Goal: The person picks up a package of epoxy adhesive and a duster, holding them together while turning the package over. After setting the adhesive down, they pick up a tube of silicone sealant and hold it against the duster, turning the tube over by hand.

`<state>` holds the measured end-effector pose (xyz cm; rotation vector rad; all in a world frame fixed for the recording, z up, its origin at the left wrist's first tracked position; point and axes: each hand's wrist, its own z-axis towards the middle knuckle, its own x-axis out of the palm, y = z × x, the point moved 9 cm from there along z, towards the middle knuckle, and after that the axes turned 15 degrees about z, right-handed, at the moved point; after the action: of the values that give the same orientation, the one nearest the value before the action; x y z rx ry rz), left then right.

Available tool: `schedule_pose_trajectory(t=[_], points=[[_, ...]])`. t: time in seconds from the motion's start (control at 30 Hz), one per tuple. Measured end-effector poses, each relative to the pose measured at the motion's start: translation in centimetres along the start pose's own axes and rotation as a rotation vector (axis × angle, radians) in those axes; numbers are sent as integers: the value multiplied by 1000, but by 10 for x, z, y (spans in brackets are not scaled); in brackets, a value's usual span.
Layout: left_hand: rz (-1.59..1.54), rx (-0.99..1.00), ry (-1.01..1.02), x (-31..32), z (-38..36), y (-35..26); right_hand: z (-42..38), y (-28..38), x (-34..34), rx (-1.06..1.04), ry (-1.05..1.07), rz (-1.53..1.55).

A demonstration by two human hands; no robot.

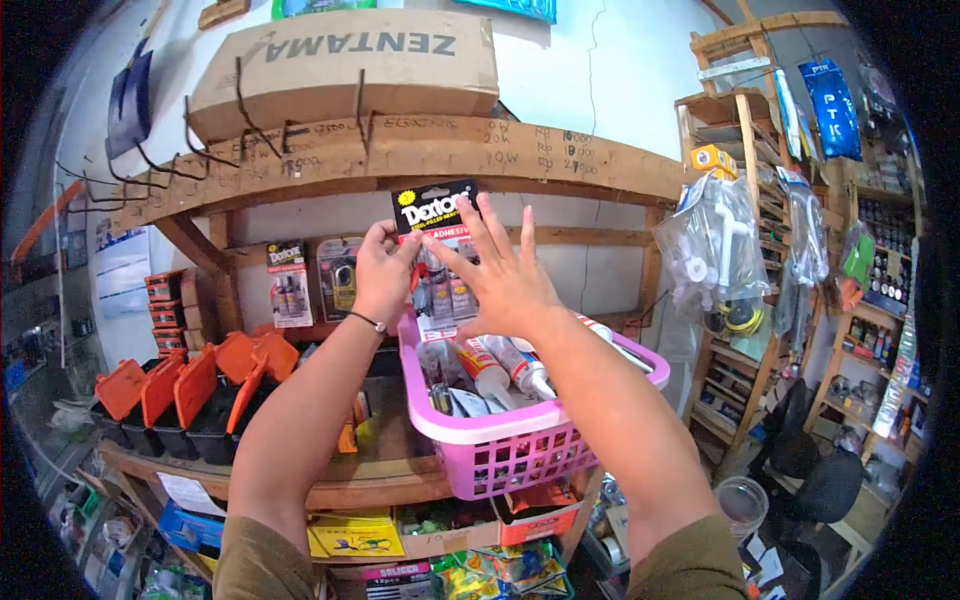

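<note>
Held upright above the basket is a blister pack of Dextone adhesive (432,206), its black header facing me. My left hand (384,272) pinches the left edge of the pack between thumb and fingers. My right hand (510,285) is spread open over the pack's right side, fingers pointing up, covering part of the label. Two tubes show through the lower half of the pack. Beneath both hands stands a pink plastic basket (490,432), filled with white and red adhesive tubes (484,372) and small packets. My right forearm hides part of its contents.
Behind, another Dextone pack (289,290) and a packaged padlock (342,280) stand against the wall. Black bins with orange lids (195,390) line the left of the wooden shelf (400,488). Metal hooks (243,105) jut from the beam above. Bagged white pipe fittings (735,235) hang right.
</note>
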<state>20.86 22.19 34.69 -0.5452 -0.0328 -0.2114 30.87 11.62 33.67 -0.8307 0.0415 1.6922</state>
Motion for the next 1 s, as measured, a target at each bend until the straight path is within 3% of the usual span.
schedule_pose_trajectory(t=[0.13,0.23,0.4,0.5,0.57,0.6,0.63,0.7,0.77,0.8,0.83,0.9,0.93,0.97,1.0], points=[[-162,-35,27,-17,-20,-26,-2,28,-24,-178,-100,131],[-296,-87,48,-29,-40,-43,-3,51,-35,-258,-56,201],[-428,-111,69,-64,-66,-76,-13,129,-78,-487,-183,207],[-483,-190,112,-86,-112,-111,-21,181,-103,-486,-192,212],[-446,-143,214,-106,-153,-132,-34,218,-116,-501,-157,322],[-589,-185,287,-114,-179,-129,-39,240,-116,-500,-122,352],[-362,-221,227,-135,-203,-125,-45,261,-110,-513,-132,351],[-671,-284,83,-168,-253,-113,-50,300,-90,-519,-77,536],[-705,-362,36,-203,-293,-100,-55,335,-56,-449,34,737],[-540,-535,20,-223,-316,-88,-57,356,-36,-410,115,803],[-841,-577,-111,-246,-344,-69,-62,378,-18,-373,198,868],[-1084,-615,-120,-281,-388,-62,-79,423,14,-334,252,998],[-456,-852,-193,-313,-416,-57,-87,443,32,-296,279,1076],[-570,-864,-355,-336,-451,-45,-96,460,46,-297,293,1111],[-836,-848,-393,-341,-467,-52,-104,463,69,-112,323,1293]])
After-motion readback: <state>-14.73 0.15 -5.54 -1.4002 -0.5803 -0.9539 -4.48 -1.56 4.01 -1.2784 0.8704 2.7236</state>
